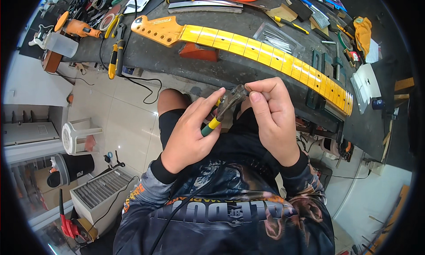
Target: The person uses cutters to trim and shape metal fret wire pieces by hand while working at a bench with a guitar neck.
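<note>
My left hand [190, 133] is wrapped round a pair of pliers [211, 125] with green and yellow handles, held above my lap. Their metal jaws point up and to the right, toward my right hand [274, 122]. Thumb and forefinger of that hand are pinched together right beside the jaws; whatever is between them is too small to make out. Beyond both hands, a guitar neck [248, 48] with a glossy yellow fretted fingerboard lies across the dark workbench [150, 55], its headstock to the left. An orange-red block [199, 52] sits under the headstock end.
A clear plastic tray [276, 38] of thin metal strips lies behind the neck. Pliers with yellow-black handles [116, 58] hang over the bench's front edge near an orange power tool [79, 27]. A green vise [325, 71] stands at right. On the floor are a white stool [79, 135] and cables.
</note>
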A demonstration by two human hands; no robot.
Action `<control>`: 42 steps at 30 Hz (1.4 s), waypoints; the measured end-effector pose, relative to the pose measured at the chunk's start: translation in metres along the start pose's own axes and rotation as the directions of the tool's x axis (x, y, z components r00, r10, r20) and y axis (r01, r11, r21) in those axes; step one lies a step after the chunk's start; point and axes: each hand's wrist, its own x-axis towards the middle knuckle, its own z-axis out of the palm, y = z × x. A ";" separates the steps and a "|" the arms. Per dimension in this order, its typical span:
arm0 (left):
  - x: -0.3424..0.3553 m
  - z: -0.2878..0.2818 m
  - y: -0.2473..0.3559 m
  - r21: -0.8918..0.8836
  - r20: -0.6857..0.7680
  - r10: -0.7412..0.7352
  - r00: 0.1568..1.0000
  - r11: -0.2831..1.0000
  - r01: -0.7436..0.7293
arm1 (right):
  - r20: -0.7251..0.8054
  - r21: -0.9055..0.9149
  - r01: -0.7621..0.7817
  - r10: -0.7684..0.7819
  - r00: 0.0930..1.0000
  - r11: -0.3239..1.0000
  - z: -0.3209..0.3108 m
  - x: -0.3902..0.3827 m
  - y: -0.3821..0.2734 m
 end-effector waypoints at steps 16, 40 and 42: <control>0.000 0.001 0.009 0.039 0.056 -0.106 0.993 0.994 0.103 | 0.017 -0.047 -0.004 0.004 1.000 0.999 -0.007 -0.003 0.016; -0.007 0.002 -0.005 -0.163 -0.029 -0.342 0.939 0.928 0.334 | 0.022 -0.169 0.095 -0.092 0.996 0.981 -0.001 -0.005 0.038; -0.007 0.001 -0.014 -0.156 -0.073 -0.227 0.971 0.964 0.213 | 0.018 -0.084 0.033 -0.031 0.999 0.996 0.000 -0.004 0.036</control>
